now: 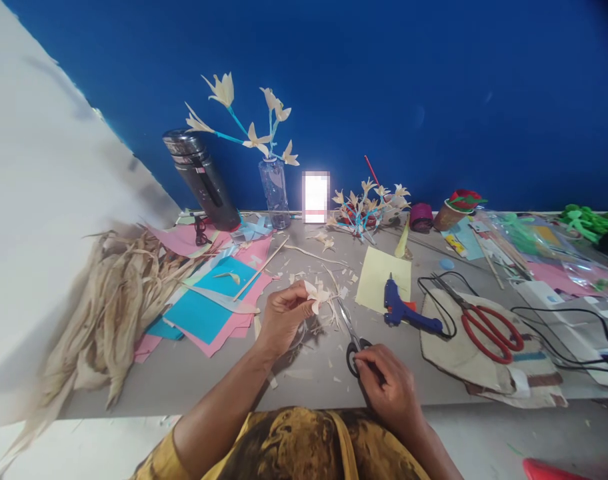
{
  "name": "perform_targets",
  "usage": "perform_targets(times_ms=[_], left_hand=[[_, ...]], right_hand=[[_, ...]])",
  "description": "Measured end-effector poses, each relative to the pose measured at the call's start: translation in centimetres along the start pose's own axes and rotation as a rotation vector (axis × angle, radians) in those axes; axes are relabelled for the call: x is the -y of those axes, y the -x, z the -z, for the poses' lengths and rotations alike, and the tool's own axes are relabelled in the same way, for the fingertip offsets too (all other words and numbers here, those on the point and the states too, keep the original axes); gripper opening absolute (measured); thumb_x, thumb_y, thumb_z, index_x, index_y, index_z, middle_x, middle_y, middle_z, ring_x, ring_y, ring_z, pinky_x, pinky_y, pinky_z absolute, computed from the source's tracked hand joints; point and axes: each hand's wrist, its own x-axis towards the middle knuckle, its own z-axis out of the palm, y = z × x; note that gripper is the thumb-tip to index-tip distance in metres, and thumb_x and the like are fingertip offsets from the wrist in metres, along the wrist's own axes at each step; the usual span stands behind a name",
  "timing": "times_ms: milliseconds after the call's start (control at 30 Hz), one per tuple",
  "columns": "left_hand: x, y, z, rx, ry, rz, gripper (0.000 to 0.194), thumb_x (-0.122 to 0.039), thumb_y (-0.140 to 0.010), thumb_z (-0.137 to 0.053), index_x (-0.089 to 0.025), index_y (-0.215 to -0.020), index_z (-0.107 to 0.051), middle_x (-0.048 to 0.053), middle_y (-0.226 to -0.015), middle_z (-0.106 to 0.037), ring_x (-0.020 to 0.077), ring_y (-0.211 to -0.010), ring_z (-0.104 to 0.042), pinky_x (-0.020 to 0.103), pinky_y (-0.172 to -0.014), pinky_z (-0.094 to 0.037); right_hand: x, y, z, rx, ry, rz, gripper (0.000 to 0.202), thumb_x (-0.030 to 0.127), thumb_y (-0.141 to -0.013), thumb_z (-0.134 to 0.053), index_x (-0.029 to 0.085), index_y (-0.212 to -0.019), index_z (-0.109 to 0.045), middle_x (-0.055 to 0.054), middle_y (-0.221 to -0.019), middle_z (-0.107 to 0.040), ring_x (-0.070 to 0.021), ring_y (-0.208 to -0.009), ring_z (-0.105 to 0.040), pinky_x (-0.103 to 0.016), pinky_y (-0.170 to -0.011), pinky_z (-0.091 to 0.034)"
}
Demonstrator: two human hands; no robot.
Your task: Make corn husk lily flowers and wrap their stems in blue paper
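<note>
A small cream flower (315, 296), which looks made of dried husk, is pinched between the thumb and fingers of my left hand (283, 319) above the middle of the table. Curled fingers of my right hand (388, 383) grip the black handle of a pair of scissors (348, 320) low over the table. The blades point away from me, towards the right of the flower. Husk scraps (329, 319) lie scattered under and around both hands.
Dried husks (91, 320) and coloured paper (199, 307) lie left. A bottle (274, 193) of husk flowers and a dark flask (204, 180) stand behind. To the right are a blue glue gun (404, 310), red-handled scissors (491, 333), cables and a cloth (464, 360).
</note>
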Motion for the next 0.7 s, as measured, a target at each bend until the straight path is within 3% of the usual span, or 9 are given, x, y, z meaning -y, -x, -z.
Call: perform_targets(times_ms=[233,467,700], left_hand=[[-0.22,0.3,-0.27,-0.038,-0.016,-0.047,0.016,-0.025,-0.061,-0.088,-0.018,-0.064,-0.074,0.001,-0.07,-0.058,0.0113,-0.062,-0.049,0.025,-0.053,-0.038],[0.11,0.39,0.16,-0.057,-0.219,-0.189,0.014,-0.024,-0.069,-0.081,-0.017,-0.06,-0.072,0.004,-0.072,-0.061,0.0151,-0.065,-0.054,0.028,-0.053,-0.042],[0.14,0.18,-0.22,-0.112,-0.181,-0.149,0.008,-0.021,-0.068,-0.078,-0.017,-0.064,-0.072,0.002,-0.072,-0.057,0.0114,-0.06,-0.049,0.024,-0.05,-0.037]], right_hand=[[0.1,0.01,0.07,0.025,0.003,-0.011,0.015,0.015,-0.093,-0.052,0.021,-0.087,-0.064,-0.003,-0.077,-0.067,-0.0158,-0.068,-0.065,-0.025,-0.063,-0.048],[0.19,-0.16,0.15,0.016,0.009,0.002,0.015,0.014,-0.093,-0.052,0.02,-0.086,-0.063,-0.003,-0.076,-0.067,-0.0153,-0.068,-0.064,-0.025,-0.063,-0.047],[-0.05,-0.03,-0.02,0.018,0.0,-0.002,0.015,0.014,-0.093,-0.052,0.021,-0.087,-0.064,-0.003,-0.077,-0.067,-0.0152,-0.068,-0.064,-0.025,-0.063,-0.046]])
